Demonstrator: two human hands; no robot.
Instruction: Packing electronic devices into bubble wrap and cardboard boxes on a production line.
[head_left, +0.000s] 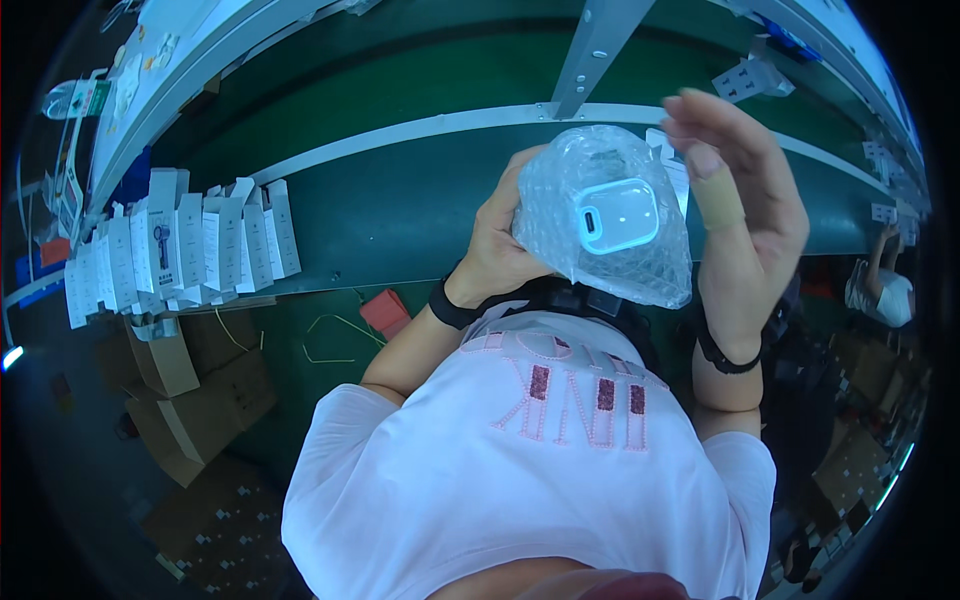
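My left hand point(497, 232) is wrapped round the left side of a clear bubble-wrap bag point(640, 278), which it holds up over the near edge of the green bench. The end of a small white device point(632, 222) with a light-blue rim and a dark port shows within the bubble wrap; the rest of it is hidden. To the right of the bag, my right hand point(750, 190) is raised, apart from it. Its fingers are extended and slightly curled, with nothing in them. A tan bandage point(718, 198) goes round its thumb.
Several white printed cartons point(185, 240) stand in a row at the bench's left. White cardboard pieces point(750, 80) lie at the far right. A metal post point(598, 55) rises behind the bag. Brown cardboard boxes point(200, 400) and a red object point(386, 313) are below the bench.
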